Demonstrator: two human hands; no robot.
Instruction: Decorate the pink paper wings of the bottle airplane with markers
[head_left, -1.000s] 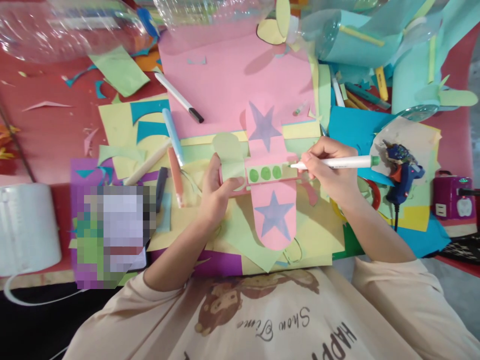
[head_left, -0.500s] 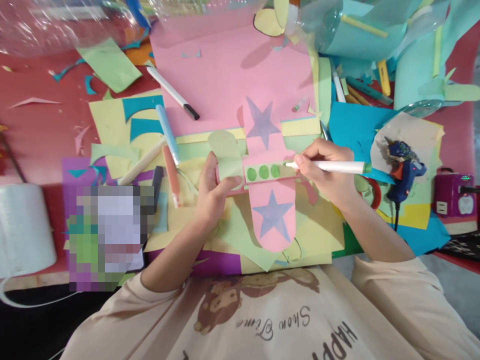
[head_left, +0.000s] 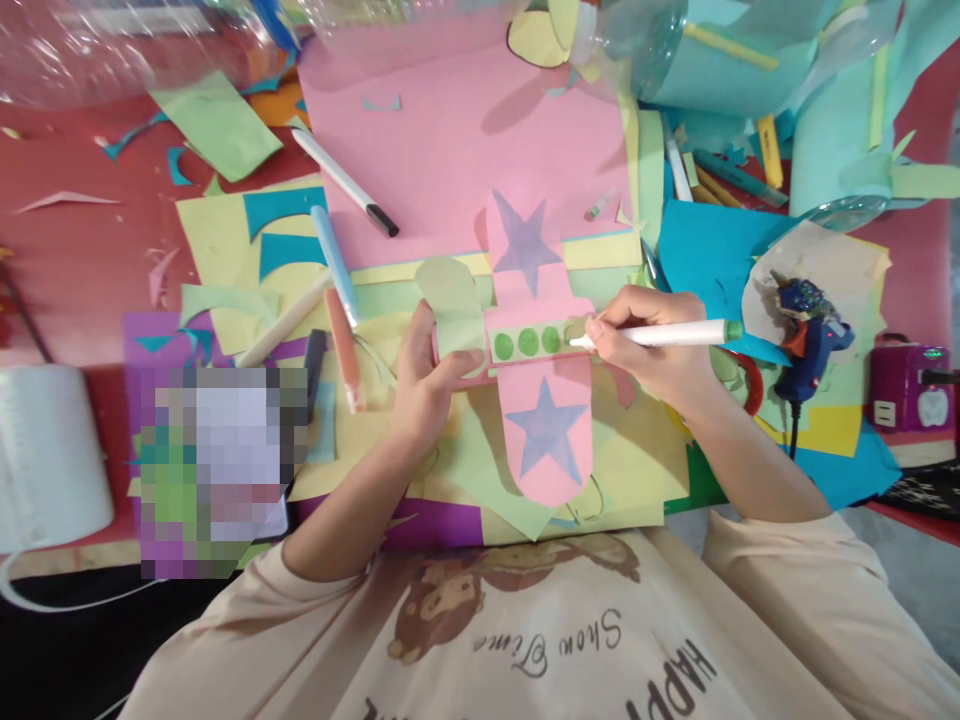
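A pink paper cutout (head_left: 514, 480) with a purple star on its upper flap and another on its lower flap lies before me. Across its middle runs a pale green strip (head_left: 517, 358) bearing three filled green circles and a fainter outline at the right. My left hand (head_left: 429, 375) grips the cutout's left end, thumb on top, by a pale green rounded piece (head_left: 446, 285). Pinched in my right hand (head_left: 652, 335) is a white marker (head_left: 679, 334) with a green end. Its tip rests at or just above the strip's right part.
Markers such as a black-tipped one (head_left: 345, 182) and an orange one (head_left: 344, 350) lie to the left. A blue glue gun (head_left: 814, 360) and red tape ring (head_left: 750, 385) are at right. Clear plastic bottles (head_left: 844, 150) stand behind; paper scraps cover the table.
The marker tip has shifted slightly down and left, and my right hand has moved a little with it. A faint outline shows beside the third circle. My left hand stays put.
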